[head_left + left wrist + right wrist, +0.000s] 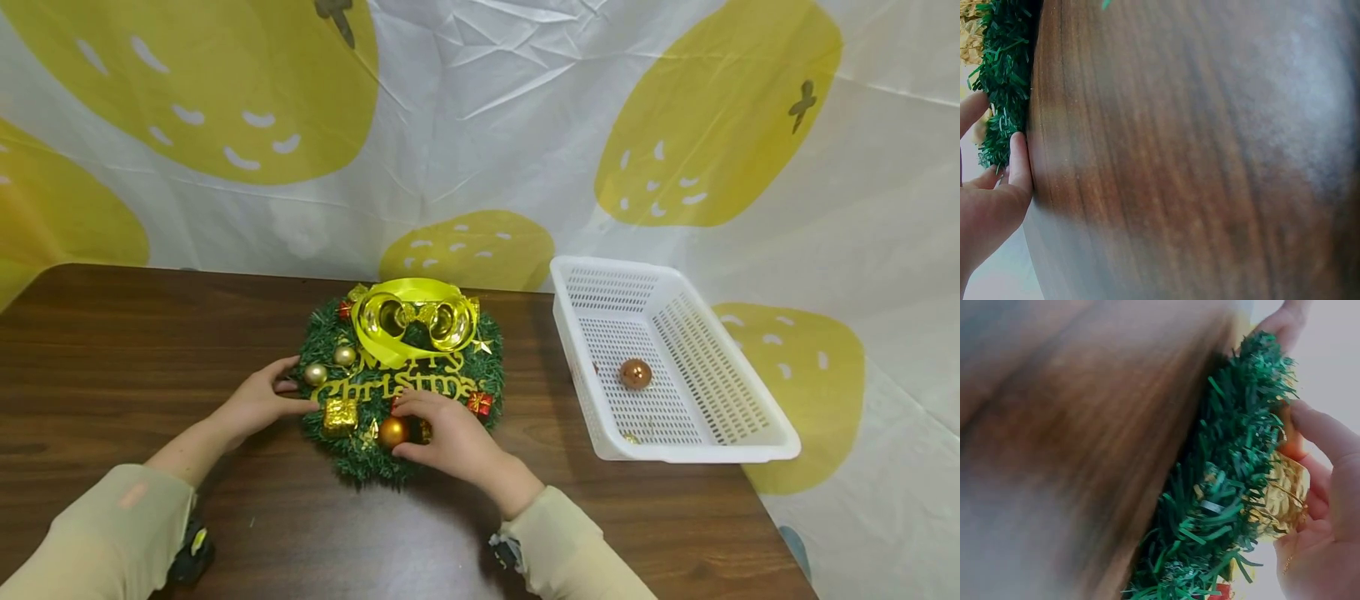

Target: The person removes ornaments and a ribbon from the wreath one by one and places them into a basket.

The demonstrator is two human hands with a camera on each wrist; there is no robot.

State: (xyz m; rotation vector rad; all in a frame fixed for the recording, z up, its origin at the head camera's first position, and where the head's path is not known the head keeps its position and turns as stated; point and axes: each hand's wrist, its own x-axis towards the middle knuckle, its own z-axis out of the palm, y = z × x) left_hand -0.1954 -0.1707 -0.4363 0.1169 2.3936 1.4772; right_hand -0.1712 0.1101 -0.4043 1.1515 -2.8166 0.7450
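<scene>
An orange ball (392, 432) was held against the lower middle of the green wreath (369, 471), which lay on the brown table (300, 542), well to the left of the white basket (697, 452). The ball was pinched between the thumb and fingers of the right hand (459, 437), while the wreath's left edge was gripped by the left hand (258, 400), its thumb and fingers parted around the greenery near a gold gift box (341, 415). The step in hand was judged to be the settling of the ball among the ornaments. It would best be done with the rim kept firmly braced, the ball pressed in gently rather than squeezed, and neighbouring pieces left unsnagged. Whether a hook or wire was attached behind the ball could not be told. Gold lettering (386, 386) was spread across the wreath in two lines: the upper, partly overlapped by a yellow ribbon (427, 290), seemed to be "Merry"; the lower was read as "Christmas", though its last letter was unclear. No brand or label could be made out.
</scene>
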